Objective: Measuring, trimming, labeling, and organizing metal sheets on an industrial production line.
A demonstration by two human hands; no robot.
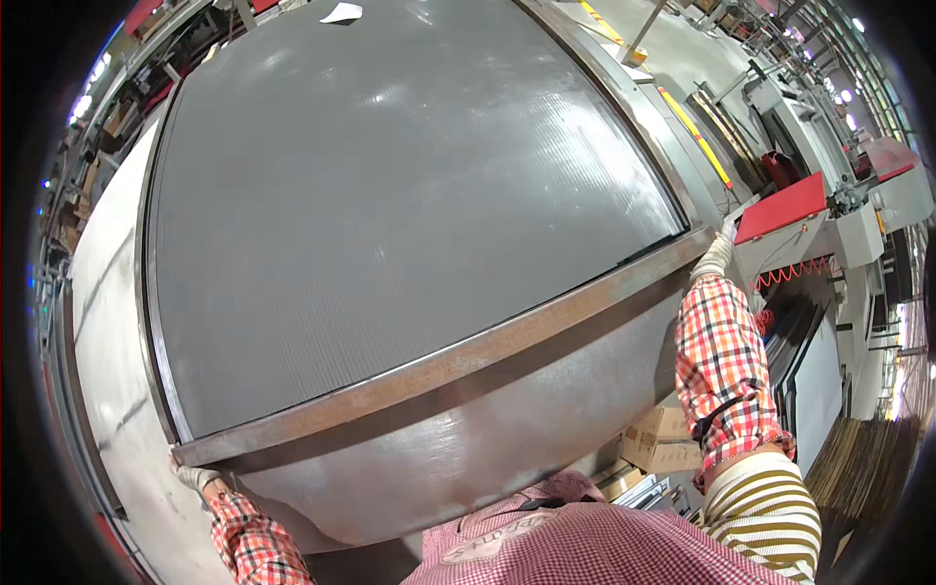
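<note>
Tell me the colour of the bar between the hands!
The bar is brownish grey, seen best in the head view.

Your fisheye view is bright at centre and falls to black around a circular rim, where straight edges bow. Distant lamps (83,104) flare at both upper sides. Glare whitens the right of the grey panel (390,214); a dark shadow band lies below the metal bar (458,361) nearest you. Your checked sleeves (723,351) appear sharp.
</note>
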